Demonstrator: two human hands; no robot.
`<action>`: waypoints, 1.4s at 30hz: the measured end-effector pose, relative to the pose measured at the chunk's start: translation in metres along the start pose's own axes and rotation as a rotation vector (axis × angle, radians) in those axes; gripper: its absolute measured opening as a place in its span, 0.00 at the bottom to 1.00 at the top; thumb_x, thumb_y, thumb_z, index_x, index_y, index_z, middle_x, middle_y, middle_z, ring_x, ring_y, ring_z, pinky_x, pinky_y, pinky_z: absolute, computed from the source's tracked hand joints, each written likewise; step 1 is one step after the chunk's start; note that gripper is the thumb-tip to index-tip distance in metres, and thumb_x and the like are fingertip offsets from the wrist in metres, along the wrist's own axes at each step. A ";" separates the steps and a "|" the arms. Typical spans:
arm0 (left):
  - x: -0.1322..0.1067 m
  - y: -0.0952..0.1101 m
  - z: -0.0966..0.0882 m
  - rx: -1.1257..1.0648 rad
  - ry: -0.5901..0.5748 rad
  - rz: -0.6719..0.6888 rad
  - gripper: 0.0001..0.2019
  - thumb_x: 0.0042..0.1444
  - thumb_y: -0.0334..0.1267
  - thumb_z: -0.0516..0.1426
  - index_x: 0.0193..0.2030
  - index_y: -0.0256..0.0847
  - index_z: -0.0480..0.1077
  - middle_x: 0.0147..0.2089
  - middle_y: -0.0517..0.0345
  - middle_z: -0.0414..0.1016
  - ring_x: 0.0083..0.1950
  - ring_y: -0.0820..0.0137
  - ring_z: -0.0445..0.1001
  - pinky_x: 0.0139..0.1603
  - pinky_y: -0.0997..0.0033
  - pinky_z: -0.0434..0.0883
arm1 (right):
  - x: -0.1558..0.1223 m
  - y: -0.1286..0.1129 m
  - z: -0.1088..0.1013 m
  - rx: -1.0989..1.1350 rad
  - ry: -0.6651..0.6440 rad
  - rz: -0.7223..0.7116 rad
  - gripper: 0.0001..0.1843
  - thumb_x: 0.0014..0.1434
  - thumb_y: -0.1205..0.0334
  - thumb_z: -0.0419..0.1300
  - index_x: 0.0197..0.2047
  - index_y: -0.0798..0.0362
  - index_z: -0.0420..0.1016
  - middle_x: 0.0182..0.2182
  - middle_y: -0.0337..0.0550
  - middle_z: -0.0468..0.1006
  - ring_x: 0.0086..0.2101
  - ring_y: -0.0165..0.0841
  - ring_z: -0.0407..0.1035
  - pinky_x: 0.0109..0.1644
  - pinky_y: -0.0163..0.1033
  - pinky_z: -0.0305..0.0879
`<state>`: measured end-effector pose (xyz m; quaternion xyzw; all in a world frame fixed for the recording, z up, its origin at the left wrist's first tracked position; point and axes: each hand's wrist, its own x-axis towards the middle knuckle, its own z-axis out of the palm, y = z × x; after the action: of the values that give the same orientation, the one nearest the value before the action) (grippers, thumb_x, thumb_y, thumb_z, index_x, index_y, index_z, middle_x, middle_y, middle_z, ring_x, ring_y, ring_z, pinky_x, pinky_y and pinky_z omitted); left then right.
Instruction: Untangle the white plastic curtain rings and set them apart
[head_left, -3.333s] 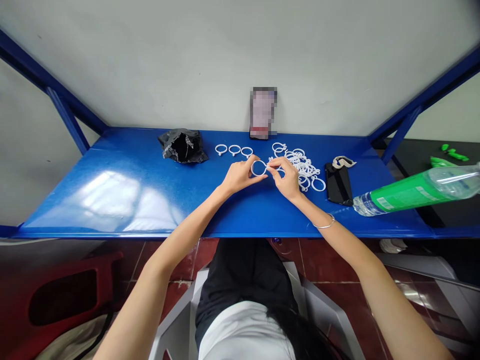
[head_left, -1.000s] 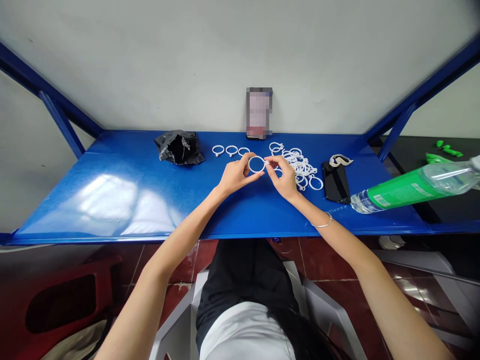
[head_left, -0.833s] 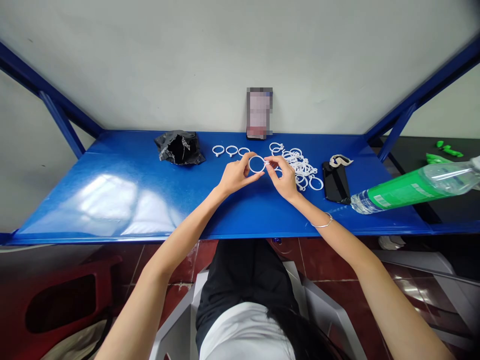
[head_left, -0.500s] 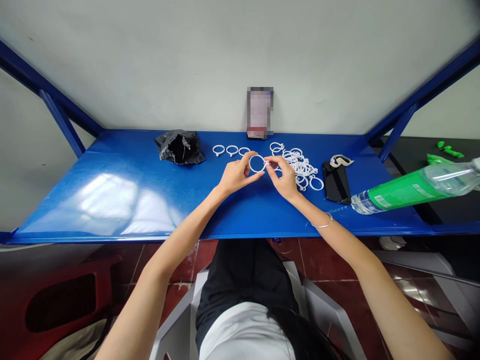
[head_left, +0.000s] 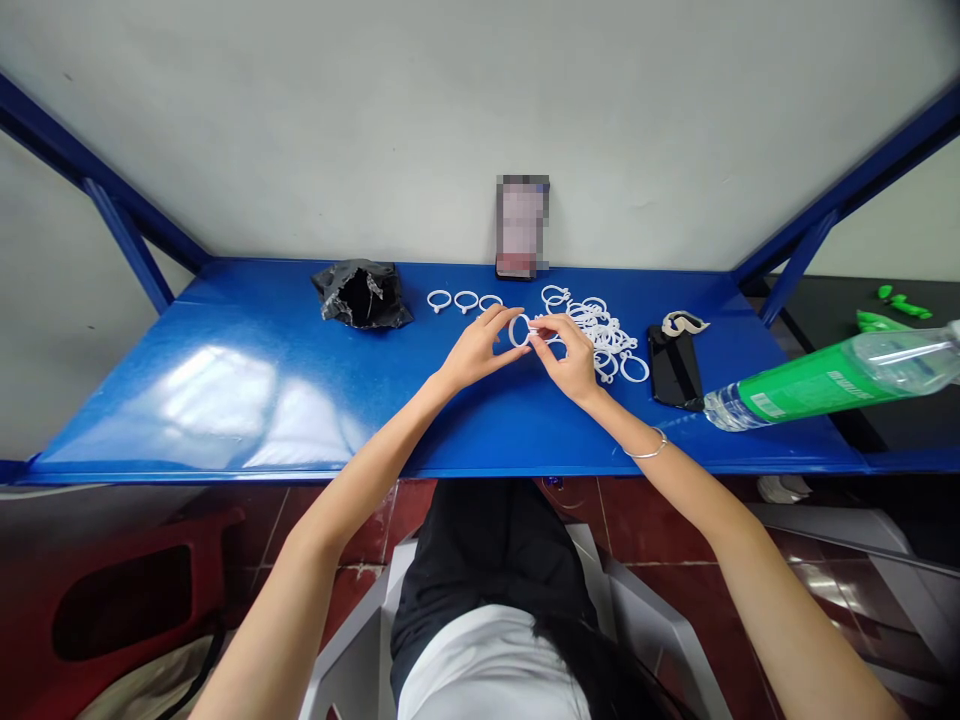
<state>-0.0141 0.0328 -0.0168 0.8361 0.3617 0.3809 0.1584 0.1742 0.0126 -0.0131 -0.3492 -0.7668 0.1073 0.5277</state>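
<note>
A white curtain ring [head_left: 512, 331] with a small eyelet is held up between both hands, above the blue table. My left hand [head_left: 474, 352] has its fingertips at the ring's upper edge and its thumb at the lower edge. The fingers of my right hand [head_left: 568, 358] pinch the ring's right side, where the eyelet sits, partly hiding it. Just beyond my left hand, a short row of similar rings [head_left: 466, 300] lies on the table. To the right of my right hand is a loose pile of white curtain rings [head_left: 600, 330].
A crumpled black plastic bag [head_left: 361, 295] lies open at the back left of the blue table [head_left: 300, 380]. One phone [head_left: 521, 228] leans on the wall; a black phone [head_left: 675, 368] lies right, a beige band [head_left: 684, 323] at its top. A green-labelled bottle [head_left: 810, 385] is farther right.
The held ring has turned, so it now looks narrower, and it has shifted slightly right. Both hands stay in nearly the same place.
</note>
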 end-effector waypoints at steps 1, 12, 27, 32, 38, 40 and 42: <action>0.000 -0.001 0.001 -0.016 0.010 0.019 0.25 0.64 0.51 0.57 0.62 0.38 0.64 0.50 0.46 0.73 0.46 0.66 0.74 0.41 0.70 0.73 | 0.000 0.000 0.000 0.006 -0.006 -0.004 0.10 0.69 0.55 0.56 0.46 0.49 0.76 0.40 0.45 0.80 0.36 0.35 0.75 0.42 0.43 0.75; -0.001 -0.003 0.002 -0.025 0.014 0.016 0.25 0.64 0.54 0.56 0.62 0.41 0.66 0.45 0.49 0.74 0.41 0.68 0.74 0.45 0.67 0.74 | -0.001 0.001 0.000 -0.013 -0.053 0.020 0.11 0.67 0.54 0.57 0.47 0.48 0.76 0.40 0.46 0.80 0.36 0.37 0.74 0.44 0.47 0.76; -0.002 -0.004 0.005 -0.064 0.065 0.017 0.25 0.63 0.54 0.58 0.58 0.37 0.69 0.39 0.53 0.76 0.36 0.71 0.74 0.43 0.70 0.74 | 0.000 0.001 0.001 -0.017 -0.002 0.031 0.09 0.67 0.54 0.57 0.42 0.49 0.74 0.38 0.45 0.79 0.37 0.36 0.74 0.42 0.45 0.74; -0.002 -0.004 0.006 -0.087 0.057 0.000 0.26 0.62 0.55 0.58 0.57 0.36 0.69 0.40 0.52 0.77 0.35 0.72 0.74 0.42 0.70 0.74 | -0.001 0.002 0.001 -0.016 -0.008 0.034 0.09 0.68 0.54 0.57 0.41 0.49 0.74 0.37 0.45 0.79 0.36 0.36 0.74 0.40 0.44 0.74; -0.003 -0.005 0.009 -0.106 0.025 -0.027 0.27 0.61 0.56 0.58 0.58 0.36 0.68 0.43 0.49 0.78 0.36 0.71 0.76 0.42 0.70 0.74 | -0.001 0.002 0.000 -0.005 -0.025 0.053 0.10 0.67 0.53 0.57 0.40 0.49 0.74 0.37 0.45 0.79 0.36 0.36 0.74 0.39 0.44 0.74; -0.003 -0.005 0.009 -0.109 0.019 -0.024 0.28 0.62 0.57 0.57 0.58 0.36 0.68 0.44 0.49 0.78 0.36 0.71 0.76 0.42 0.70 0.74 | -0.001 0.002 0.000 -0.010 -0.026 0.043 0.10 0.67 0.53 0.57 0.40 0.49 0.74 0.37 0.45 0.79 0.36 0.36 0.74 0.39 0.44 0.74; -0.003 -0.004 0.009 -0.114 0.013 -0.020 0.29 0.62 0.58 0.57 0.58 0.35 0.68 0.45 0.48 0.78 0.36 0.71 0.76 0.41 0.70 0.74 | -0.001 0.002 0.000 -0.011 -0.020 0.026 0.09 0.67 0.54 0.57 0.40 0.49 0.74 0.37 0.45 0.79 0.35 0.35 0.73 0.39 0.43 0.73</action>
<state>-0.0108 0.0338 -0.0259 0.8196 0.3487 0.4047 0.2071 0.1749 0.0133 -0.0148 -0.3607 -0.7680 0.1132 0.5169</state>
